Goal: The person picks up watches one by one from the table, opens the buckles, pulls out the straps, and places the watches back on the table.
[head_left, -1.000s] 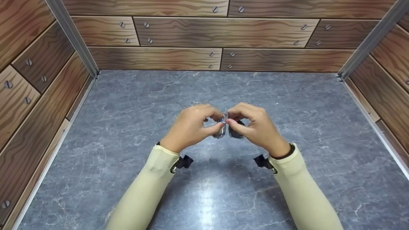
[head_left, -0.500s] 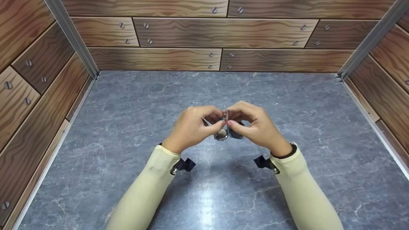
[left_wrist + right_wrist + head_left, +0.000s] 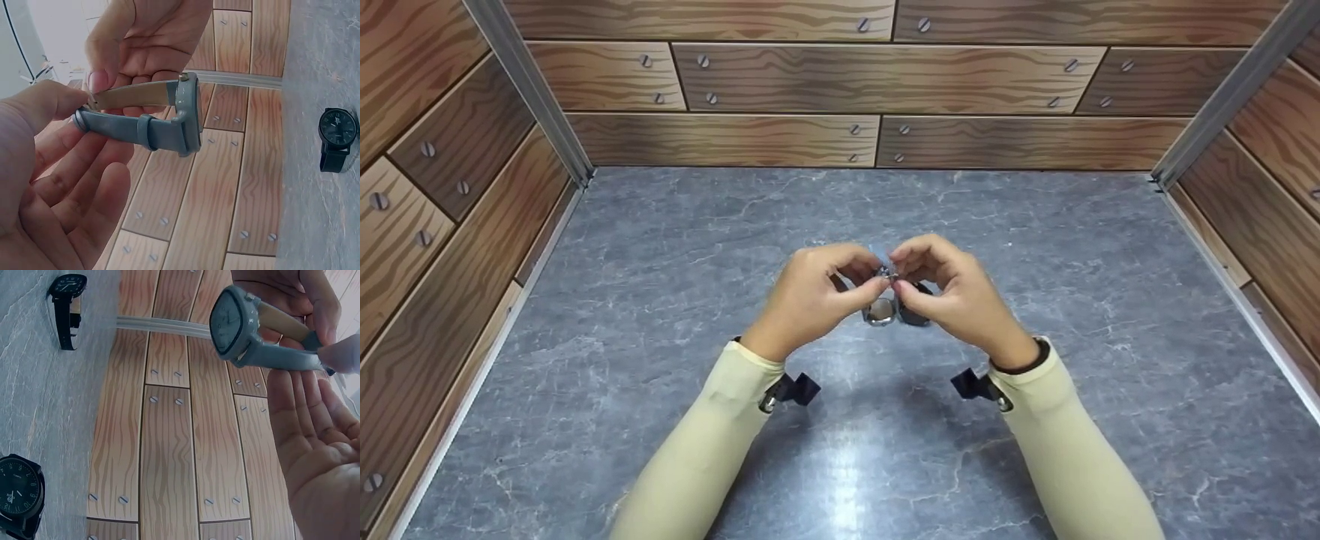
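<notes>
Between my two hands hangs a wristwatch (image 3: 188, 121) with a blue-grey strap, tan on its inner side, its case pointing down toward the table. My left hand (image 3: 814, 285) pinches the end of the strap half that carries a keeper loop (image 3: 147, 133); the metal buckle (image 3: 81, 119) shows at its fingertips. The end of the other strap half is pinched by my right hand (image 3: 952, 281), thumb on top and fingers beneath in the right wrist view. In the head view the case (image 3: 879, 311) shows below my left thumb. Both strap ends meet at my fingertips, partly covered by them.
On the grey marbled table (image 3: 720, 225) lie a round black watch (image 3: 21, 489) and a squarish black watch (image 3: 68, 286). Wood-patterned walls (image 3: 780, 75) enclose the back and sides. A dark wrist camera (image 3: 975, 384) sits at each sleeve.
The held watch has turned so its case shows more broadly below my left thumb. My right index finger has lifted slightly, and a blue strap tip now shows between my hands.
</notes>
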`<move>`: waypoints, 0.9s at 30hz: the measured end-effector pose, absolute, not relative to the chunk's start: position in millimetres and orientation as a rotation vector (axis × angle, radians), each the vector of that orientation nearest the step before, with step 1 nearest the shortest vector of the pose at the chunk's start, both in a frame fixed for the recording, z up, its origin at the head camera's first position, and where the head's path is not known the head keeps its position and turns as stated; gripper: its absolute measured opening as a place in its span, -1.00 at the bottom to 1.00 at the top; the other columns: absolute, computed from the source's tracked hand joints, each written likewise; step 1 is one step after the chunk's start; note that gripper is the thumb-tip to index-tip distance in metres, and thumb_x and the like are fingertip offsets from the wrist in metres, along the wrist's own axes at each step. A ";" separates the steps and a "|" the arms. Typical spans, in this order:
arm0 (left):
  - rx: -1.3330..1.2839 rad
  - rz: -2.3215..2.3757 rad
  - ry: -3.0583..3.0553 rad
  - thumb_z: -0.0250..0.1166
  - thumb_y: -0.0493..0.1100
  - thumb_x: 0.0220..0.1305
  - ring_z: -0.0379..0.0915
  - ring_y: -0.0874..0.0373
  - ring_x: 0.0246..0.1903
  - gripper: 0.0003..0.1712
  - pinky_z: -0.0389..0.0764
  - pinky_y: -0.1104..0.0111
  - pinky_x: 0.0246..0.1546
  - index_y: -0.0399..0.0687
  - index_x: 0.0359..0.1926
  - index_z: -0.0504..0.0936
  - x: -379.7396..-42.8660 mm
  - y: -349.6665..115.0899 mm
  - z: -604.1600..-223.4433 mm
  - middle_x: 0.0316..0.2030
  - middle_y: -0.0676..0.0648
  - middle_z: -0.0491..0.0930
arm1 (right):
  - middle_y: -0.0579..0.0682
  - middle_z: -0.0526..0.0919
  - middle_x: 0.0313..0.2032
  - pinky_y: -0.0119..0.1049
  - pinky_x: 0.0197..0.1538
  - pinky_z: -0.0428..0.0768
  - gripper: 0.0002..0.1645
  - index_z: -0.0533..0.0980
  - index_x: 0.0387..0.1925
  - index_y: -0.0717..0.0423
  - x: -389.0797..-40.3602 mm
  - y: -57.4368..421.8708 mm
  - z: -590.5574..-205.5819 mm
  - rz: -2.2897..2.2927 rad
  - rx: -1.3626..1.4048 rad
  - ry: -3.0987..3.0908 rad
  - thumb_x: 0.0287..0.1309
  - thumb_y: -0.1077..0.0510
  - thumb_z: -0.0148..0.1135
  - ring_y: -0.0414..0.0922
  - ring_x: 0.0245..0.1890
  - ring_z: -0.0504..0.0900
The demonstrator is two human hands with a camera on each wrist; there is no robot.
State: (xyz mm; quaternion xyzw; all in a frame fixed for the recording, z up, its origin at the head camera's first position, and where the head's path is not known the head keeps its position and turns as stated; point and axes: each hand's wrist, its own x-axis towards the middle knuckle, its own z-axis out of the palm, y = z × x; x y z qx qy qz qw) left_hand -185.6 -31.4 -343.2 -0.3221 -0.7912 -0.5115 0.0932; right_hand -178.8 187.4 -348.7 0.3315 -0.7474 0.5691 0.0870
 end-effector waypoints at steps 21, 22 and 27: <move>-0.859 -1.548 -2.219 0.41 -0.18 0.35 0.67 0.37 -0.36 -0.88 0.72 0.37 -0.38 -0.14 -0.18 0.78 -185.5 -30.4 -342.6 -0.36 0.04 0.78 | 0.09 0.68 -0.23 -0.30 -0.09 0.69 -0.85 0.48 -0.28 0.34 -181.3 188.4 -349.9 1.635 0.934 -2.203 0.20 0.52 0.29 -0.12 -0.24 0.67; -0.855 -1.558 -2.210 0.41 -0.19 0.34 0.67 0.36 -0.36 -0.88 0.72 0.37 -0.38 -0.15 -0.18 0.77 -185.7 -30.5 -342.8 -0.36 0.03 0.78 | 0.09 0.67 -0.23 -0.30 -0.09 0.69 -0.83 0.47 -0.25 0.35 -181.1 188.1 -349.7 1.641 0.928 -2.210 0.20 0.52 0.29 -0.12 -0.23 0.68; -0.840 -1.562 -2.193 0.42 -0.20 0.34 0.67 0.32 -0.36 -0.87 0.71 0.39 -0.38 -0.18 -0.18 0.76 -186.2 -30.6 -344.0 -0.36 0.01 0.77 | 0.13 0.64 -0.22 -0.31 -0.11 0.68 -0.74 0.46 -0.09 0.39 -180.6 186.9 -349.7 1.685 0.922 -2.241 0.20 0.53 0.26 -0.13 -0.24 0.67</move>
